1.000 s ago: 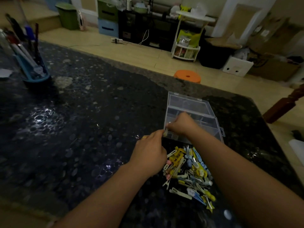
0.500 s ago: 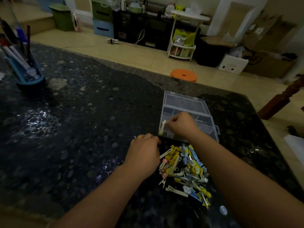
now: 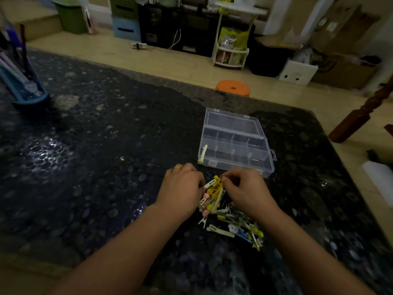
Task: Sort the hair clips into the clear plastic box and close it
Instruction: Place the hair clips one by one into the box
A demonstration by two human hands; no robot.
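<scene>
Both hands work at the far end of the pile of hair clips [image 3: 225, 211]: the left hand [image 3: 180, 188] has its fingers curled in against the pile's left edge, the right hand [image 3: 244, 190] is curled above its top, fingertips pinching near a yellow clip [image 3: 215, 185]; whether either has a clip firmly held I cannot tell. The clear plastic box [image 3: 235, 145] lies just beyond the pile, lid open and folded away, its long axis running left to right across the tabletop [image 3: 106, 145]. One pale clip [image 3: 203, 154] lies in its near-left compartment. The right hand seems slightly nearer the box, so a short forward reach would likely deliver the next clip.
</scene>
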